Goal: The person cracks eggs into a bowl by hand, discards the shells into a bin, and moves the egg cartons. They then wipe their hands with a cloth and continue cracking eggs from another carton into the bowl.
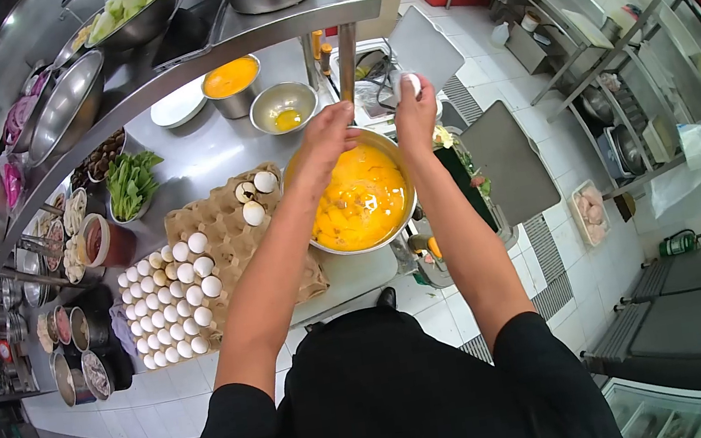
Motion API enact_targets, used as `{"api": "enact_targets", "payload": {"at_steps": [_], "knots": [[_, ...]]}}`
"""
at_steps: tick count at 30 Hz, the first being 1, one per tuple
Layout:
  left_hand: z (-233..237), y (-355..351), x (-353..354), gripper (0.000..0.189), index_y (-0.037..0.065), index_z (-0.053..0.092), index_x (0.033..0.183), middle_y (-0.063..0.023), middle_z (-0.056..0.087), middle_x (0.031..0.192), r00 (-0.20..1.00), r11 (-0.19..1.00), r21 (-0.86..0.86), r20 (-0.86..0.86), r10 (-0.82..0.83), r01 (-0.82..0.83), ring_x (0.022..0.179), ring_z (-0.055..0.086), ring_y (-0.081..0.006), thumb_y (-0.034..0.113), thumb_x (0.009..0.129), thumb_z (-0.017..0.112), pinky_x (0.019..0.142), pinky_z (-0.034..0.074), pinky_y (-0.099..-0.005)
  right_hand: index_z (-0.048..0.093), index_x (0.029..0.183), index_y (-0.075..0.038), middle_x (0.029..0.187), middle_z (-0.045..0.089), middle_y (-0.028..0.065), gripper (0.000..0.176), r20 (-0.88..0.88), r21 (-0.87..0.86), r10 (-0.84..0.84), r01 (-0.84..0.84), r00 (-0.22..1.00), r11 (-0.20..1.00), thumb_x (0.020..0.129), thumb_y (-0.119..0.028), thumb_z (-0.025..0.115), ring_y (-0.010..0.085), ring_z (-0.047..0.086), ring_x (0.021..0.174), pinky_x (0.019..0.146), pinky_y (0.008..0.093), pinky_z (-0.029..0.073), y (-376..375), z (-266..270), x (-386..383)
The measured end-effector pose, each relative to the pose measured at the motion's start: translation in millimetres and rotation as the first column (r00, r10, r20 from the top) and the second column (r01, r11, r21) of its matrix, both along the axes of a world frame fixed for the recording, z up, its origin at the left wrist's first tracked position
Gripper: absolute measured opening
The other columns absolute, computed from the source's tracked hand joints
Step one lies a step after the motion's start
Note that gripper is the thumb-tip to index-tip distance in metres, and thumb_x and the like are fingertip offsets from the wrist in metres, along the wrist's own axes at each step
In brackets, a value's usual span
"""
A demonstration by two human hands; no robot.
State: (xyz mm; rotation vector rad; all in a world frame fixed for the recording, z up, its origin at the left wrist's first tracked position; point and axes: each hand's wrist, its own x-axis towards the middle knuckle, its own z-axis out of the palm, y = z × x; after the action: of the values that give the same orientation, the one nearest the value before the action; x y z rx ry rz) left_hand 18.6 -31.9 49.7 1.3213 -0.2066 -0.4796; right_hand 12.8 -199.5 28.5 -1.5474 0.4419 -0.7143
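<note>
At the centre of the frame, the right hand (414, 113) is clamping a white egg (410, 83) over the bowl (364, 250) of yolks so drips land inside, while the left hand (328, 137) is curling at its rim, grip unclear

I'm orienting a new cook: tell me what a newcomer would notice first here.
The big metal bowl of bright yellow cracked eggs, mid-counter, draws the eye first. Above its far rim, the right hand grips a white egg beside the left hand. Left of it, cardboard trays hold rows of white eggs.
</note>
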Motion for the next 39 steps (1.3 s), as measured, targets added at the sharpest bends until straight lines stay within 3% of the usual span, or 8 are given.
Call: {"api": "enact_targets", "payload": {"at_steps": [2, 11, 18, 23, 29, 32, 36, 39], "knots": [[-4, 15, 7, 0.051, 0.004, 0.055, 0.134, -0.0091, 0.062, 0.118, 0.997, 0.995, 0.076, 0.04, 0.065, -0.068, 0.093, 0.063, -0.0156, 0.04, 0.099, 0.059, 0.08, 0.053, -0.028, 0.051, 0.131, 0.0, 0.107, 0.063, 0.0128, 0.042, 0.117, 0.164, -0.19, 0.17, 0.975, 0.972, 0.098, -0.024, 0.059, 0.0229, 0.062, 0.096, 0.085, 0.0347, 0.049, 0, -33, 41], [-10, 32, 24, 0.041, 0.002, 0.067, 0.121, -0.0064, 0.071, 0.099, 0.871, 0.948, 0.276, 0.491, 0.001, -0.157, 0.086, 0.067, -0.0142, 0.019, 0.084, 0.075, 0.077, 0.054, -0.0294, 0.056, 0.124, -0.005, 0.083, 0.06, 0.0023, 0.031, 0.021, 0.493, 0.539, -0.478, 0.842, 0.727, 0.101, -0.026, 0.059, 0.0096, 0.054, 0.059, 0.052, 0.0243, 0.047, 25, 16, -17], [-31, 57, 20, 0.037, 0.0, 0.067, 0.121, -0.0055, 0.072, 0.1, 0.872, 0.899, 0.36, 0.319, -0.372, 0.251, 0.085, 0.067, -0.0097, 0.004, 0.084, 0.072, 0.076, 0.054, -0.0242, 0.066, 0.119, 0.0, 0.081, 0.061, 0.0001, 0.036, -0.149, 0.476, 0.817, -0.684, 0.557, 0.553, 0.1, -0.031, 0.062, 0.0091, 0.054, 0.061, 0.055, 0.0236, 0.047, 24, 0, -42], [-46, 52, 3, 0.038, 0.005, 0.071, 0.114, -0.0095, 0.068, 0.101, 0.633, 0.762, 0.595, 0.699, -0.334, -0.255, 0.088, 0.067, -0.0235, -0.001, 0.077, 0.068, 0.078, 0.054, -0.0337, 0.064, 0.127, -0.006, 0.076, 0.06, -0.001, 0.041, -0.541, -0.087, 0.564, -0.709, 0.624, 0.7, 0.096, -0.031, 0.066, 0.0065, 0.052, 0.059, 0.052, 0.0231, 0.045, 22, -6, -51], [12, 41, -48, 0.059, 0.011, 0.058, 0.135, -0.0169, 0.061, 0.122, 0.689, 0.887, 0.424, 0.699, -0.194, -0.181, 0.111, 0.061, -0.0339, 0.01, 0.079, 0.073, 0.099, 0.048, -0.0387, 0.064, 0.121, -0.005, 0.08, 0.067, 0.0038, 0.036, -0.38, -0.187, 0.434, -0.527, 0.817, 0.829, 0.095, -0.03, 0.067, 0.0091, 0.058, 0.061, 0.057, 0.026, 0.049, -19, -8, -61], [12, 147, -29, 0.052, 0.011, 0.06, 0.133, -0.0139, 0.066, 0.117, 0.883, 0.864, 0.417, 0.466, 0.061, -0.28, 0.097, 0.068, -0.0287, 0.02, 0.084, 0.073, 0.089, 0.054, -0.0352, 0.059, 0.133, -0.005, 0.131, 0.06, 0.0209, 0.056, -0.396, -0.774, -0.011, -0.327, 0.918, 0.542, 0.091, -0.04, 0.069, 0.0301, 0.062, 0.113, 0.091, 0.0399, 0.051, -43, 6, -76], [-29, 330, -18, 0.038, 0.006, 0.07, 0.109, -0.0162, 0.072, 0.101, 0.799, 0.256, 0.757, 0.58, 0.158, -0.601, 0.094, 0.069, -0.0317, 0.028, 0.078, 0.073, 0.083, 0.054, -0.0424, 0.067, 0.121, -0.003, 0.116, 0.068, 0.0156, 0.044, -0.544, -0.367, 0.33, -0.572, 0.772, 0.733, 0.089, -0.033, 0.072, 0.0316, 0.066, 0.097, 0.088, 0.0404, 0.053, 35, 47, -79], [-38, 351, -39, 0.032, 0.005, 0.071, 0.097, -0.0178, 0.071, 0.096, 0.857, 0.13, 0.847, 0.504, 0.107, -0.515, 0.093, 0.067, -0.0357, 0.029, 0.076, 0.072, 0.082, 0.053, -0.0453, 0.071, 0.113, -0.006, 0.115, 0.069, 0.0162, 0.038, -0.419, -0.561, 0.577, -0.7, 0.701, 0.441, 0.086, -0.031, 0.075, 0.0357, 0.066, 0.1, 0.088, 0.0404, 0.052, 139, 27, -56]]}}
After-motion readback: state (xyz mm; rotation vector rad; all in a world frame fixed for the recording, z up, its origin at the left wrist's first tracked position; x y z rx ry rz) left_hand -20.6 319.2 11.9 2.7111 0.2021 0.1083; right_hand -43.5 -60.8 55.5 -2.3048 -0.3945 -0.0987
